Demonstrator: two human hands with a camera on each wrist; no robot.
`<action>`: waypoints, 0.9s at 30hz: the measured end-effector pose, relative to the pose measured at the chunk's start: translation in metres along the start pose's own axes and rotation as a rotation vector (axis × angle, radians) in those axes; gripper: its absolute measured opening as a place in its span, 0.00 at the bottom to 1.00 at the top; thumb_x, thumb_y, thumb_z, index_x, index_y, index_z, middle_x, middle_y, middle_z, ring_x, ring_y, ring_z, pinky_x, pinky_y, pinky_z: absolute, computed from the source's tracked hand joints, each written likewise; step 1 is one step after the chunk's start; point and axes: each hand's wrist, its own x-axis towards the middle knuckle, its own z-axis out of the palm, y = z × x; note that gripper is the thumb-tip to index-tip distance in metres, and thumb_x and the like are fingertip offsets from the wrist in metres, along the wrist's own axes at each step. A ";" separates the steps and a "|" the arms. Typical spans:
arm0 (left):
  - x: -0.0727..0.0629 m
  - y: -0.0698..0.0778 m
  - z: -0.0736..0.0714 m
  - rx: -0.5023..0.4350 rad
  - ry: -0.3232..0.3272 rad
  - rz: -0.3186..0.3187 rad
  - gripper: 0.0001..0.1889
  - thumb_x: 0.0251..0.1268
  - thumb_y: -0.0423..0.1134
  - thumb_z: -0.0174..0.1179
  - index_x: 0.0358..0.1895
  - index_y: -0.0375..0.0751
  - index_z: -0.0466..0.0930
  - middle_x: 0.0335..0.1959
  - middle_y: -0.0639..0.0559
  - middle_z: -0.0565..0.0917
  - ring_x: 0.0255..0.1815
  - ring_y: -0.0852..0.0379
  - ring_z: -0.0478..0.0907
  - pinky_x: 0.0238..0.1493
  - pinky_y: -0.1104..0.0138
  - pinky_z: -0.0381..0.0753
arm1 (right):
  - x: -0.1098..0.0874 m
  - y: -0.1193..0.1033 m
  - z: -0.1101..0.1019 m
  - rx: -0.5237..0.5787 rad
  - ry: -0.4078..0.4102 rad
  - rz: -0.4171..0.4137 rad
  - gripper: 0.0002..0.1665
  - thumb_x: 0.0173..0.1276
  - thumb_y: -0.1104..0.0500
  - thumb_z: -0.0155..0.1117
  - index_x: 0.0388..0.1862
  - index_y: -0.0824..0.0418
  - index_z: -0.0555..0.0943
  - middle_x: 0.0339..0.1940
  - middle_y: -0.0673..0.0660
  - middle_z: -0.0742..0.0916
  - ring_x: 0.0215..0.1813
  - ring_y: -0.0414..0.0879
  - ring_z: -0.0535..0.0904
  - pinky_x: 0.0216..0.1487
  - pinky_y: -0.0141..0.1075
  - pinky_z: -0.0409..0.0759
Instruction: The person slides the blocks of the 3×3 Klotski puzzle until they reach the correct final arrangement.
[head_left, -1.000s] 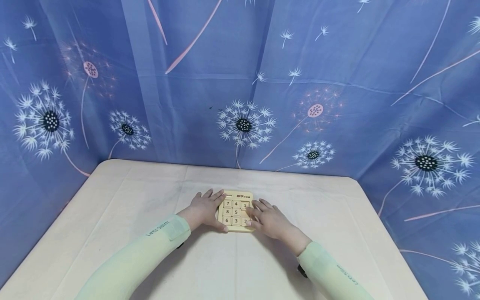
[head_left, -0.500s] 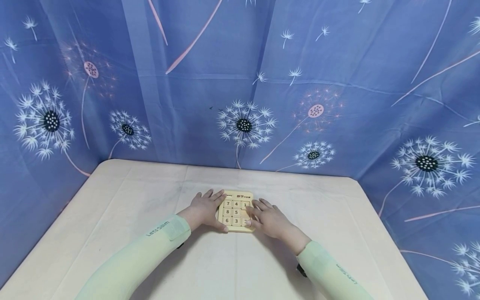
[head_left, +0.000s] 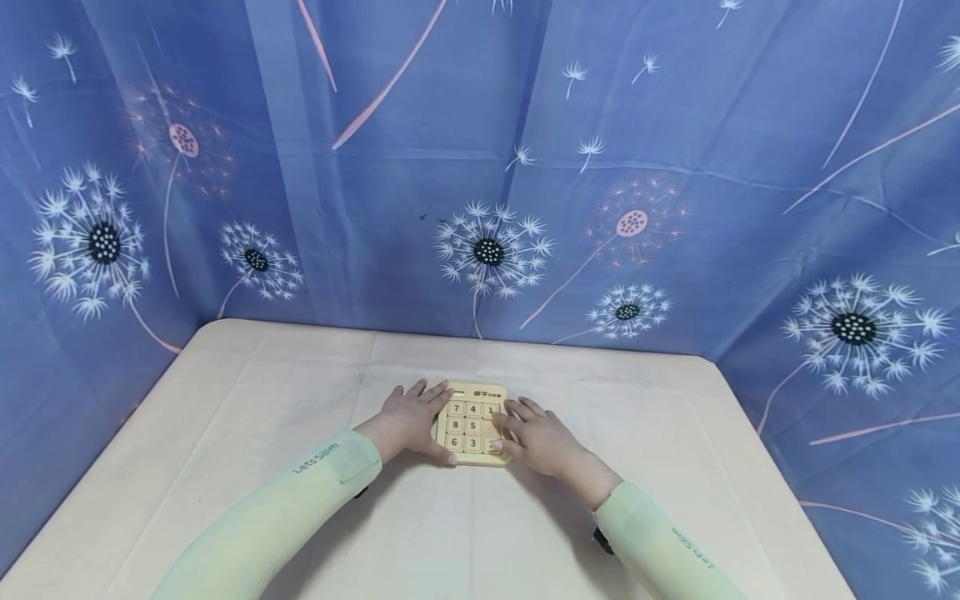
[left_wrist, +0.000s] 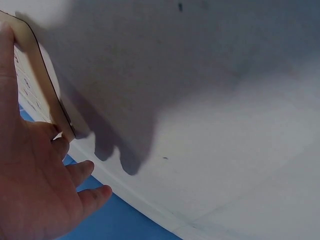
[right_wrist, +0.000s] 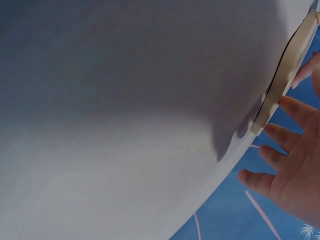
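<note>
A pale yellow number sliding puzzle [head_left: 474,459] lies flat in the head view, its tiles reading 7, 4, 1, then 8, 5, then 6, 3, 2. A gap shows in the right column between the 1 tile [head_left: 489,409] and the partly covered 2 tile [head_left: 490,444]. My left hand [head_left: 408,421] holds the puzzle's left side, index finger at the far corner and thumb at the near one. From the right, my right hand [head_left: 543,442] reaches over the frame with fingers extended. Its thumb rests on the 2 tile and its index fingertip is at the gap.
The puzzle sits on a cream-covered table [head_left: 315,375] with rounded far corners. A blue curtain [head_left: 360,233] printed with dandelions stands behind and along both sides. Light green sleeves [head_left: 277,517] cover both forearms.
The right thumb covers slightly more of the number on the 2 tile. Both hands and the puzzle otherwise stay in place.
</note>
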 end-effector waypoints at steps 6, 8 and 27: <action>-0.001 0.000 0.000 0.000 0.000 0.000 0.62 0.48 0.74 0.70 0.83 0.49 0.53 0.86 0.56 0.52 0.87 0.42 0.50 0.84 0.41 0.55 | 0.000 0.000 0.000 -0.001 0.006 -0.005 0.33 0.77 0.41 0.57 0.71 0.60 0.76 0.78 0.69 0.71 0.80 0.70 0.63 0.73 0.72 0.67; -0.001 0.000 0.000 0.000 0.001 0.002 0.62 0.48 0.74 0.70 0.83 0.49 0.53 0.86 0.56 0.52 0.87 0.42 0.50 0.84 0.41 0.55 | 0.001 0.000 0.000 -0.003 0.008 -0.008 0.33 0.77 0.41 0.57 0.71 0.60 0.76 0.78 0.69 0.72 0.80 0.70 0.63 0.73 0.72 0.67; 0.002 -0.001 0.002 -0.006 -0.001 -0.001 0.62 0.47 0.74 0.70 0.83 0.49 0.53 0.86 0.56 0.52 0.87 0.42 0.50 0.84 0.41 0.54 | -0.003 -0.002 -0.005 0.012 0.018 -0.031 0.31 0.78 0.43 0.57 0.71 0.59 0.76 0.77 0.69 0.73 0.79 0.70 0.65 0.73 0.73 0.67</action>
